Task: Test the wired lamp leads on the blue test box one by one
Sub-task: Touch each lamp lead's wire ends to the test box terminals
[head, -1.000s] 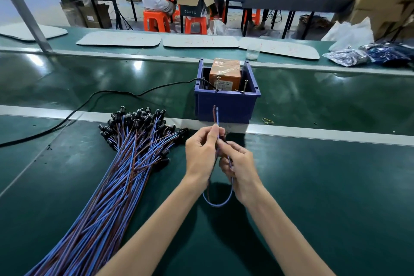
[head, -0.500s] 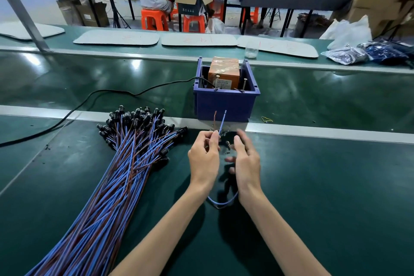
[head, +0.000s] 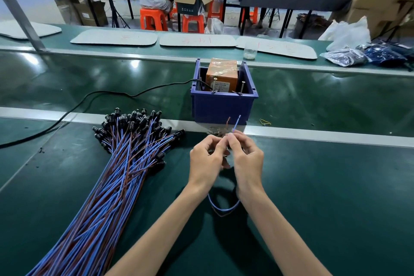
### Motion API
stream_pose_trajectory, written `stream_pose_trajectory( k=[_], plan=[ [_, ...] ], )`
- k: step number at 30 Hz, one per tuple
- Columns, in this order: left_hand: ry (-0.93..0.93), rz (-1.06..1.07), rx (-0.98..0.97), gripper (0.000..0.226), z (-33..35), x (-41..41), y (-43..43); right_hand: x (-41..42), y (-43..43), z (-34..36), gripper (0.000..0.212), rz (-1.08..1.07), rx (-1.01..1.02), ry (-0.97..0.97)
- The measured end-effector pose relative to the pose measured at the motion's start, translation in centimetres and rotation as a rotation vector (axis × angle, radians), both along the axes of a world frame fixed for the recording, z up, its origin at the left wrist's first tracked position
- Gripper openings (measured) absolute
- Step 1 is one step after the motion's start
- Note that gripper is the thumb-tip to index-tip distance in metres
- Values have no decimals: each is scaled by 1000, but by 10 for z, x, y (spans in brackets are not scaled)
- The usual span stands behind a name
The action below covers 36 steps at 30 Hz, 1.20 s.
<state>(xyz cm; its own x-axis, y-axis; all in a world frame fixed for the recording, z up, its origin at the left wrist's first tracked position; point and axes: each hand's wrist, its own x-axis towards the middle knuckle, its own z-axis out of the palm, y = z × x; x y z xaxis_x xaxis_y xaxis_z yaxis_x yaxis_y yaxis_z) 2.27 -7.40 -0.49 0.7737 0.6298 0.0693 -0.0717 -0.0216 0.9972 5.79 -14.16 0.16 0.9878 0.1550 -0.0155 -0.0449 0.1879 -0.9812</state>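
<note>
The blue test box (head: 220,107) stands on the green belt with an orange taped block (head: 221,75) inside and two upright metal pins at its front rim. Just in front of it, my left hand (head: 207,159) and my right hand (head: 246,157) pinch one lamp lead (head: 224,208). Its brown and blue wire ends (head: 234,122) stick up, spread apart, short of the box's front wall. The lead's slack loops down between my wrists. A big bundle of blue and brown lamp leads (head: 107,184) with black lamp heads lies to the left.
A black power cable (head: 94,96) runs left from the box across the belt. A metal rail (head: 313,133) crosses in front of the box, with a yellow rubber band (head: 265,121) beside it. Bagged parts (head: 363,56) and a plastic cup (head: 249,51) sit behind. People work at far tables.
My right hand, open half a second ago, has closed back onto the lead beside my left hand. The two wire ends, together a second ago, now stand spread apart.
</note>
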Motion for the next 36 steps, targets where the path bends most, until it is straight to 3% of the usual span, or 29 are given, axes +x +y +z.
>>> stream_pose_trajectory(
  k=[13,21,31,36],
  plan=[
    [-25,136,23,27,13,9,21,19,-4,8,22,-14,11,-61],
    [-71,-30,9,30,18,5,1,3,-5,12,19,109,35,-140],
    [-101,-119,19,20,16,-2,-2,4,-4,14,20,46,188,52],
    [-109,-53,73,17,13,-4,-4,6,-7,14,15,12,120,8]
  ],
)
